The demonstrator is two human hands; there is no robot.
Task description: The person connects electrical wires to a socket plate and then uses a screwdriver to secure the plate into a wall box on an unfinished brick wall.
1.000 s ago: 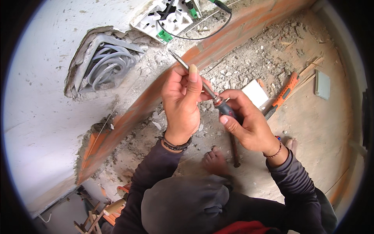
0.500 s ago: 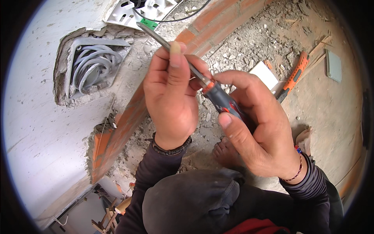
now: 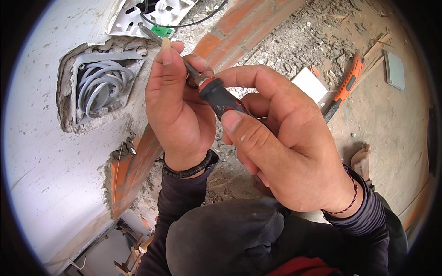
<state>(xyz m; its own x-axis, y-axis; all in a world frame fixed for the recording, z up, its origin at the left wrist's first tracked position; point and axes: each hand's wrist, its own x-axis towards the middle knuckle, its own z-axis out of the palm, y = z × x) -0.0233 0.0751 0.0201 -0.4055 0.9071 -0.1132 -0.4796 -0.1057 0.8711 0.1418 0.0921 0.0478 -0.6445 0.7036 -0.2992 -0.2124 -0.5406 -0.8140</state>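
Observation:
A screwdriver with a black and red handle [image 3: 222, 98] and a metal shaft lies slantwise between my hands, pointing up and left. My right hand [image 3: 294, 152] is wrapped round the handle, thumb along its near side. Further forward, my left hand [image 3: 177, 108] pinches the shaft between thumb and fingers. The tip overlaps a slotted white plastic mount [image 3: 126, 23] at the upper left; whether it touches cannot be made out. That mount carries a small green part [image 3: 161, 31], and a thin black cable [image 3: 202, 21] loops over it.
Coiled grey cable [image 3: 99, 85] fills a recessed box in the white wall. A brick course [image 3: 244, 25] runs beside rubble [image 3: 313, 37]. To the right lie an orange-and-black-handled tool [image 3: 348, 83], a white plate [image 3: 310, 84] and a grey rectangular piece [image 3: 394, 71].
Both hands have moved left with the screwdriver, and its tip now overlaps the white mount. My right hand has come closer to the left one.

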